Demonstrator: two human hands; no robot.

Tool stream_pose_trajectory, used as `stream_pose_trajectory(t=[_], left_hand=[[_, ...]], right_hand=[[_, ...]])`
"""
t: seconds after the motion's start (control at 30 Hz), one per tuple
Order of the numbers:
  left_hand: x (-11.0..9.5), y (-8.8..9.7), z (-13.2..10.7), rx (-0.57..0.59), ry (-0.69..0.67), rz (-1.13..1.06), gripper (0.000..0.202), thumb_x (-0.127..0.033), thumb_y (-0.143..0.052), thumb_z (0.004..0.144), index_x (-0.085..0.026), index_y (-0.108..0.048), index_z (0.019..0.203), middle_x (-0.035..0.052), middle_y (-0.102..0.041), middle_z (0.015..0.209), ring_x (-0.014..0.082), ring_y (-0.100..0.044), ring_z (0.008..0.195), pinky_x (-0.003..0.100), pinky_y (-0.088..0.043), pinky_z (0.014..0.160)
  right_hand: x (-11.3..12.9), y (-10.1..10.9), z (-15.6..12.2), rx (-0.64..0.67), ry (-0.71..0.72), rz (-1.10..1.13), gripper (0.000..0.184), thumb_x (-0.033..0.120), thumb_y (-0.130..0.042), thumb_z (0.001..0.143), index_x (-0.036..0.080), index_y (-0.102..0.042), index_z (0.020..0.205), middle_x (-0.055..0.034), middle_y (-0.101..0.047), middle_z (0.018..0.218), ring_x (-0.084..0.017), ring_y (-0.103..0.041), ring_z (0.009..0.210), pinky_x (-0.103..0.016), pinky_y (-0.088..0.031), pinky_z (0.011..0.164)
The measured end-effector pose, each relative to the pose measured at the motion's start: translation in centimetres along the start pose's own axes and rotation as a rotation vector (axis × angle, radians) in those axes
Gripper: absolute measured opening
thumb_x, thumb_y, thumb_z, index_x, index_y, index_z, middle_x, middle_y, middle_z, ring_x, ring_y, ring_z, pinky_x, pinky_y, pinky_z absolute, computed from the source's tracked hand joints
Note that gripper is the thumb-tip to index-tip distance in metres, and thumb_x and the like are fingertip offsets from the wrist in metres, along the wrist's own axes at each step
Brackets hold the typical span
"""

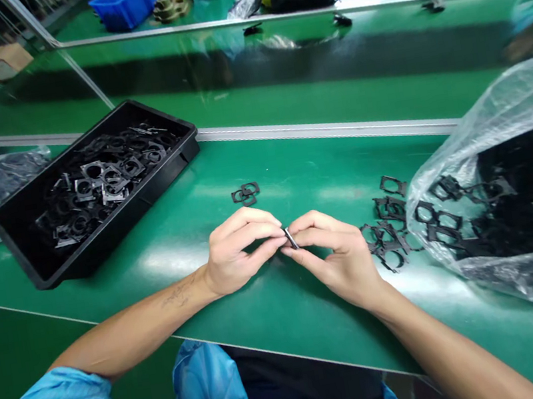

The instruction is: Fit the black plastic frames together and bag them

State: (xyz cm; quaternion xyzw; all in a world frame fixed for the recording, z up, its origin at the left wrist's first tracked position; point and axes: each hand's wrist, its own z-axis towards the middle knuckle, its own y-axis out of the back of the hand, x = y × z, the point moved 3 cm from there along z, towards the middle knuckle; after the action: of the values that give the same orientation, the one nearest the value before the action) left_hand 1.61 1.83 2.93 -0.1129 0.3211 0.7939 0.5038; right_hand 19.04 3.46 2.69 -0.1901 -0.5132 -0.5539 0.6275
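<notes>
Black, narrow piece (291, 238) with a bright edge is held just above the counter (301, 160), between the fingertips of both hands. The fingers of the left hand (244, 250) are pinched together at its one side, and the fingers of the right hand (339, 255) are clamped on its other side. As I judge, the step in hand is a fine handling of this piece, seen nearly by its edge; whether it is one part or two, I cannot tell. The next move seems to call for a light, even pinch, because the piece is thin.

Just beyond the fingers lie a few dark frames (246, 194), overlapping each other. Near the right hand, more loose frames (389, 209) are scattered before the mouth of a clear plastic bag (497, 95), which contains many similar black parts. Farther to the left, a black tray (144, 195) stands at an angle, holding a heap of frames with round openings. Beside it rests another plastic bag (5, 180) with dark contents, too unclear to name.
</notes>
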Motion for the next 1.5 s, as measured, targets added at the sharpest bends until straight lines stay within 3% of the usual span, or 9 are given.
stream_pose_trajectory(t=[0.37, 0.63, 1.03, 1.5], left_hand=[[0.09, 0.03, -0.11, -0.030, 0.062, -0.029, 0.001, -0.018, -0.074, 0.088, -0.019, -0.074, 0.088, 0.0031, -0.075, 0.085, 0.0134, -0.071, 0.079, 0.025, -0.058, 0.075], [-0.06, -0.21, 0.13, 0.056, 0.025, -0.052, 0.005, -0.018, -0.070, 0.092, -0.018, -0.071, 0.088, 0.0041, -0.074, 0.087, 0.0130, -0.071, 0.080, 0.025, -0.058, 0.075], [-0.30, 0.28, 0.19, -0.074, -0.035, 0.008, 0.009, -0.020, -0.079, 0.086, -0.017, -0.071, 0.088, 0.0012, -0.072, 0.084, 0.0111, -0.069, 0.078, 0.023, -0.057, 0.073], [-0.09, 0.06, 0.12, -0.023, 0.003, -0.083, 0.004, -0.017, -0.075, 0.088, -0.018, -0.071, 0.088, 0.0022, -0.075, 0.084, 0.0122, -0.071, 0.078, 0.024, -0.058, 0.073]], right_hand=[[0.39, -0.12, 0.15, -0.016, -0.003, 0.056, 0.009, 0.018, -0.073, 0.089, 0.022, -0.076, 0.081, -0.0046, -0.071, 0.083, -0.017, -0.067, 0.074, -0.032, -0.057, 0.072], [-0.23, -0.17, -0.04, 0.008, -0.003, 0.016, 0.011, 0.021, -0.071, 0.092, 0.021, -0.075, 0.082, -0.0047, -0.070, 0.082, -0.016, -0.066, 0.074, -0.031, -0.058, 0.071], [0.12, -0.20, 0.22, -0.024, -0.018, 0.124, 0.010, 0.015, -0.075, 0.087, 0.021, -0.075, 0.079, -0.0044, -0.073, 0.085, -0.017, -0.069, 0.076, -0.032, -0.058, 0.074], [0.32, -0.28, 0.04, -0.033, 0.036, 0.089, 0.012, 0.009, -0.074, 0.087, 0.020, -0.076, 0.084, -0.0027, -0.070, 0.079, -0.015, -0.066, 0.072, -0.029, -0.055, 0.068]])
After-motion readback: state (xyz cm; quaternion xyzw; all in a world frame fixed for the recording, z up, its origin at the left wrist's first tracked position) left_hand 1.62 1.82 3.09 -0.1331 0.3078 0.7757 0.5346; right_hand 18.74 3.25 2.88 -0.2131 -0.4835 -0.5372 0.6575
